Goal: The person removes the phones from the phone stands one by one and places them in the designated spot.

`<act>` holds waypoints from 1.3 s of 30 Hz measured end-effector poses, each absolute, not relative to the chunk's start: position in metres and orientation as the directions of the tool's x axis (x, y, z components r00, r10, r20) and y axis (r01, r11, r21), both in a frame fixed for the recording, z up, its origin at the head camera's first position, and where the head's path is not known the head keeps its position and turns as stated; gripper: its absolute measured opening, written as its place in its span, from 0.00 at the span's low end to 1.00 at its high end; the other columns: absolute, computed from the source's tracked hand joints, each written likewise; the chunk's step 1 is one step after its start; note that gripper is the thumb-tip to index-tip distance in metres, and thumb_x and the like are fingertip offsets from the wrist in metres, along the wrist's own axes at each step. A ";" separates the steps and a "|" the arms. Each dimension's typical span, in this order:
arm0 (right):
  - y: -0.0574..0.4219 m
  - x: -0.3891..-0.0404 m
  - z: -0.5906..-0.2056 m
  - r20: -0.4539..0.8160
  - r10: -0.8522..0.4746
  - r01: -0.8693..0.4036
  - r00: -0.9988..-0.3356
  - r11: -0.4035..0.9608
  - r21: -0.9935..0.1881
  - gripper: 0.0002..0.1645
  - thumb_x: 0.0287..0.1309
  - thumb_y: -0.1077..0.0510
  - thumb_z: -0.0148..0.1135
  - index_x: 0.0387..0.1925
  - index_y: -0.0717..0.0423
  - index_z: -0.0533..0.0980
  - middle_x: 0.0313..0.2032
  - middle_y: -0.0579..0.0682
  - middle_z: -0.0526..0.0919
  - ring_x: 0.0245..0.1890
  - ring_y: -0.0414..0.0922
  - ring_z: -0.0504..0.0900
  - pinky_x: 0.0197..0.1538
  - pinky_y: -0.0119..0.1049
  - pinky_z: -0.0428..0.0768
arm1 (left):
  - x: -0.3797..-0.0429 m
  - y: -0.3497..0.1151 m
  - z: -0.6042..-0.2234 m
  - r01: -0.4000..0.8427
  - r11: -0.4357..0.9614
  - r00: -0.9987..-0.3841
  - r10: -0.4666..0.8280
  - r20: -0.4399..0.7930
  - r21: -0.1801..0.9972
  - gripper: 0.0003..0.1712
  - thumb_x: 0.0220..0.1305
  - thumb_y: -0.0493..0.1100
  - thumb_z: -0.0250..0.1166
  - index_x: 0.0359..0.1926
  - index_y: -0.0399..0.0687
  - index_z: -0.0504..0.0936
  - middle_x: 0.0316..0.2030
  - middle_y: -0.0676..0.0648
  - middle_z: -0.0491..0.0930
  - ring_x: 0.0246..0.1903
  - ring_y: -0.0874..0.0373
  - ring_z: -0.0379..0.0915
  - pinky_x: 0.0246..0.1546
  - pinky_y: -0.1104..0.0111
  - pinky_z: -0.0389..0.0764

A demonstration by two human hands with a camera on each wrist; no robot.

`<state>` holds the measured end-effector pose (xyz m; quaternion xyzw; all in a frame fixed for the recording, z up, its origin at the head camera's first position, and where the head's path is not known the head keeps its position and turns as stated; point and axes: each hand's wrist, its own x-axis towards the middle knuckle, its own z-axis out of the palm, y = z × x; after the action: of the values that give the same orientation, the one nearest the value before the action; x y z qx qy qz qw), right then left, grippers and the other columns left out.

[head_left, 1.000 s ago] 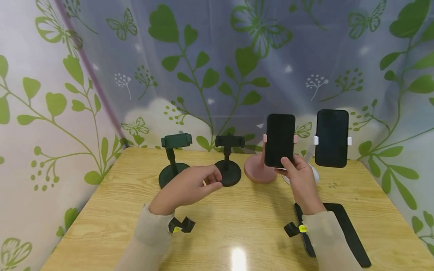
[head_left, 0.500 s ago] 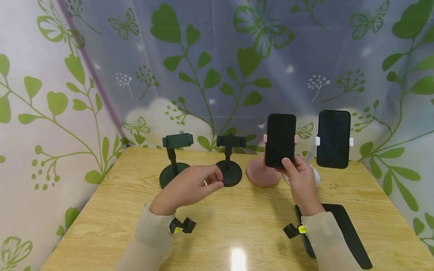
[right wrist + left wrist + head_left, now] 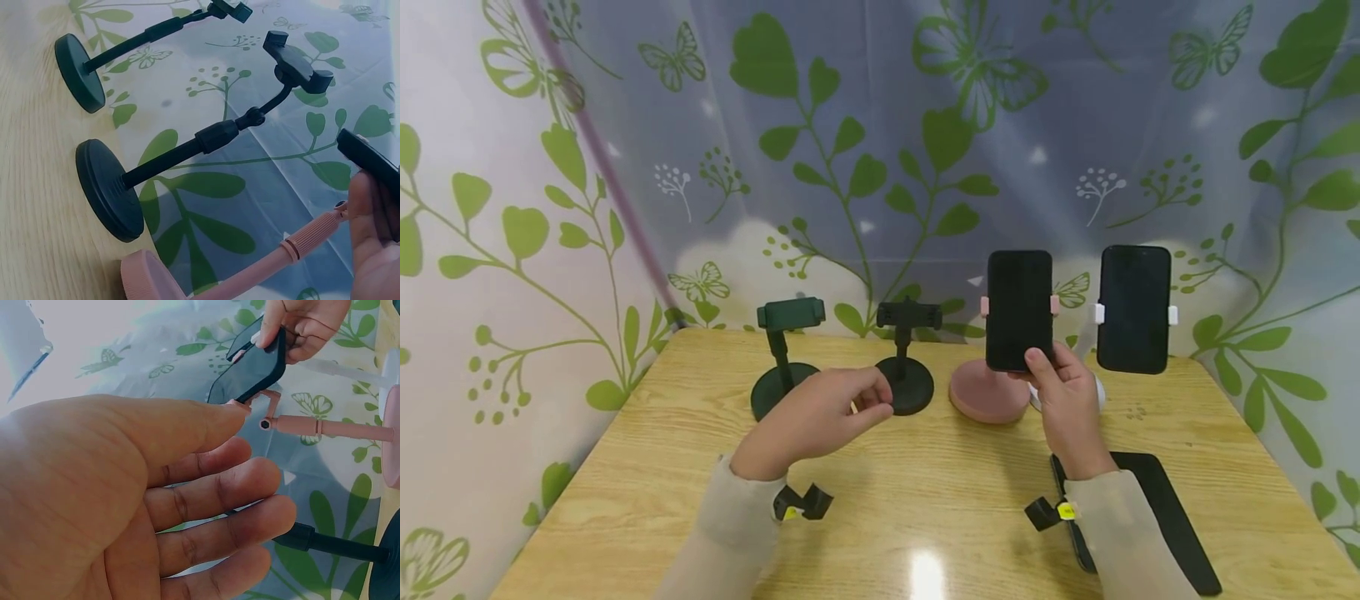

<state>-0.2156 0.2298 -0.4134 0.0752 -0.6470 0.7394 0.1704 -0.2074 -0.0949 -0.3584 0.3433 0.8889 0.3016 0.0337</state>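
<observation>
A black smartphone (image 3: pixel 1019 308) sits upright in the clamp of a pink phone stand (image 3: pixel 988 392). My right hand (image 3: pixel 1067 400) grips the phone's lower right corner, thumb on the screen and fingers behind. In the right wrist view only an edge of that phone (image 3: pixel 372 156) shows above the fingers. My left hand (image 3: pixel 820 417) hovers before the green phone stand (image 3: pixel 791 312) and the black phone stand (image 3: pixel 908 315), fingers loosely bent, holding nothing. The left wrist view shows its palm and relaxed fingers (image 3: pixel 219 494).
A second smartphone (image 3: pixel 1133 308) stands in a white phone stand (image 3: pixel 1101 393) at the right, its base partly behind my right hand. A flat black tablet-like slab (image 3: pixel 1165 508) lies under my right forearm on the wooden table (image 3: pixel 865 533). A leaf-patterned curtain (image 3: pixel 865 167) hangs behind.
The pink stand's base has slid right and toward me, while the phone in its clamp stays nearly in place with my right hand on it. My left hand has not moved.
</observation>
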 end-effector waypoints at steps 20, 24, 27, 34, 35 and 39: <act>0.224 -0.189 -0.380 0.473 0.154 -0.487 -0.867 -0.070 -0.870 0.19 0.79 0.58 0.53 0.62 0.64 0.75 0.47 0.48 0.86 0.42 0.40 0.85 0.54 0.28 0.81 | -0.203 -0.095 -0.357 0.615 0.581 -0.754 0.630 0.183 0.533 0.04 0.76 0.51 0.63 0.46 0.59 0.81 0.35 0.64 0.81 0.35 0.70 0.77 0.39 0.66 0.80; 0.216 -0.176 -0.368 0.468 0.159 -0.479 -0.869 -0.033 -0.877 0.17 0.79 0.58 0.53 0.61 0.62 0.75 0.46 0.47 0.86 0.42 0.41 0.82 0.52 0.26 0.80 | -0.196 -0.095 -0.353 0.609 0.603 -0.772 0.600 0.210 0.516 0.04 0.76 0.52 0.64 0.45 0.62 0.81 0.34 0.66 0.80 0.33 0.72 0.76 0.37 0.67 0.79; 0.208 -0.164 -0.359 0.473 0.159 -0.480 -0.867 -0.009 -0.877 0.16 0.78 0.61 0.53 0.61 0.60 0.76 0.41 0.45 0.84 0.37 0.40 0.78 0.45 0.23 0.78 | -0.190 -0.095 -0.348 0.603 0.613 -0.786 0.566 0.248 0.511 0.04 0.75 0.53 0.64 0.45 0.63 0.81 0.34 0.68 0.80 0.33 0.73 0.76 0.37 0.68 0.79; 0.195 -0.134 -0.341 0.500 0.072 -0.505 -0.863 -0.102 -0.857 0.16 0.78 0.66 0.50 0.60 0.59 0.77 0.36 0.44 0.76 0.34 0.40 0.72 0.42 0.23 0.76 | -0.181 -0.092 -0.336 0.620 0.494 -0.777 0.494 0.390 0.609 0.11 0.74 0.52 0.66 0.52 0.57 0.80 0.36 0.63 0.81 0.36 0.70 0.77 0.40 0.67 0.82; 0.193 -0.130 -0.340 0.503 0.049 -0.504 -0.863 -0.140 -0.852 0.16 0.78 0.67 0.50 0.61 0.60 0.76 0.38 0.45 0.77 0.37 0.41 0.73 0.45 0.25 0.76 | -0.180 -0.092 -0.335 0.629 0.459 -0.770 0.479 0.422 0.627 0.13 0.74 0.51 0.66 0.54 0.55 0.80 0.36 0.62 0.81 0.36 0.69 0.77 0.40 0.67 0.82; 0.188 -0.122 -0.338 0.529 -0.059 -0.496 -0.847 -0.275 -0.824 0.19 0.78 0.69 0.49 0.64 0.64 0.74 0.45 0.48 0.79 0.44 0.41 0.77 0.51 0.28 0.79 | -0.173 -0.092 -0.330 0.691 0.310 -0.715 0.431 0.551 0.653 0.18 0.74 0.47 0.67 0.59 0.47 0.77 0.39 0.56 0.82 0.38 0.64 0.79 0.39 0.66 0.83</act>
<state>-0.1218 0.1880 -0.3379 0.2370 -0.5848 0.7624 0.1433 -0.1727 -0.0920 -0.3297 0.3516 0.7973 0.4707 -0.1382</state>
